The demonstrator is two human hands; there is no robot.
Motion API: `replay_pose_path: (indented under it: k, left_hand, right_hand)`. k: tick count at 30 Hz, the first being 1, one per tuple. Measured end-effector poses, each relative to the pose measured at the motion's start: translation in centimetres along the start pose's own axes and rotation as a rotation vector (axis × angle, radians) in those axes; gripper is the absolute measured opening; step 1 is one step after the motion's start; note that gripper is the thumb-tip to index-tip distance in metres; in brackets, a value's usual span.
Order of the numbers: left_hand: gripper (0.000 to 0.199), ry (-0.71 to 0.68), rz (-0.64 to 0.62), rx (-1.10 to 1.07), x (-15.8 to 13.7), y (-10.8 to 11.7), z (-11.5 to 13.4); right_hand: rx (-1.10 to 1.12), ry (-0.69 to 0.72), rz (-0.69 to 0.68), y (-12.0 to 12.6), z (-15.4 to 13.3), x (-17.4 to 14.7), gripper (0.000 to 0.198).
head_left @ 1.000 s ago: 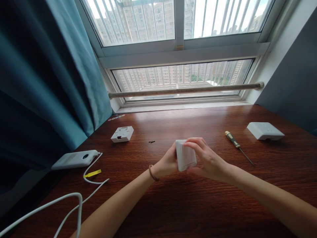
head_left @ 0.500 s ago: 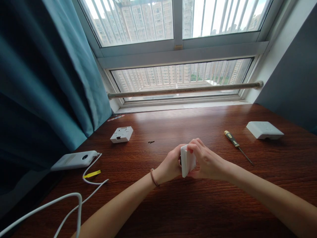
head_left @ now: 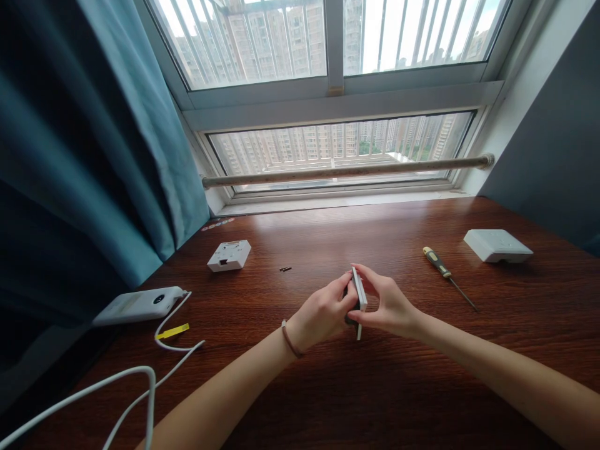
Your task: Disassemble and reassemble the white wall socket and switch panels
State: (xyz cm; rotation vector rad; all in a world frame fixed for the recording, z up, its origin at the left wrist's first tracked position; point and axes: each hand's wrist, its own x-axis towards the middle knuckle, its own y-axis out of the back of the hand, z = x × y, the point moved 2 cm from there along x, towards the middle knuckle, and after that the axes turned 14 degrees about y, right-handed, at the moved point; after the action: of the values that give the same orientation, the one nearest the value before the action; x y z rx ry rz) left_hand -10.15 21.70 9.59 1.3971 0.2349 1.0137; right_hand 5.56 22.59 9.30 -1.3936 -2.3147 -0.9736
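Note:
A thin white panel with a dark back [head_left: 359, 289] stands almost edge-on above the table, held between both hands. My left hand [head_left: 327, 307], with a brown band on its wrist, grips the dark side with bent fingers. On the other side, my right hand [head_left: 385, 301] pinches the panel, fingertips at its top edge and thumb low across its near edge. The fingers cover much of the dark part, so its details are hidden. Some small screws [head_left: 285, 269] lie on the table beyond my left hand.
A screwdriver [head_left: 437, 262] and a white box [head_left: 499, 245] lie to the right on the brown table [head_left: 300, 400]. At left are an open-faced white box [head_left: 229, 255], a white device [head_left: 138, 305], its white cable [head_left: 180, 355] and a yellow tag [head_left: 174, 331]. A curtain [head_left: 103, 156] hangs at left.
Both hands have turned the panel from a partly face-on view to nearly edge-on, showing its dark back. The left fingers have come further around that side, and the right thumb now crosses the near edge.

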Motion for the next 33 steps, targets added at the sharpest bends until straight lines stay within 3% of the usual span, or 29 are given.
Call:
replay_pose_path:
  k: [6,10,13,16,20,23,27,33]
  left_hand:
    - [0.038,0.046,-0.077,-0.138,0.3,0.5,0.9]
    - [0.049,0.134,-0.057,-0.275,0.5,0.5,0.9]
    - [0.061,0.364,-0.059,-0.571,0.7,0.5,0.1]
    - [0.06,0.713,-0.253,-1.092,0.7,0.2,-0.9]
    - [0.036,0.998,-0.573,-1.701,0.7,0.1,-0.6]
    - [0.05,1.151,-0.685,-1.836,0.5,-0.2,0.1]
    - [0.043,1.045,-0.799,-1.899,0.4,-0.7,0.7]
    - [0.031,0.93,-0.96,-1.836,0.2,-0.6,-0.3]
  right_hand:
    - [0.042,0.031,-0.078,0.8,-0.5,0.3,0.067]
    - [0.123,0.005,-0.039,1.2,0.2,0.6,0.069]
    - [0.213,-0.085,0.078,1.8,1.3,0.8,0.07]
    - [0.264,-0.131,0.152,2.4,2.0,1.1,0.066]
    - [0.252,-0.113,0.039,2.4,1.4,1.1,0.057]
    - [0.058,-0.048,-0.014,1.9,0.3,0.7,0.073]
    - [-0.224,0.122,-0.014,1.4,-1.0,0.3,0.095]
    - [-0.168,0.182,-0.107,1.1,-2.3,0.4,0.097]
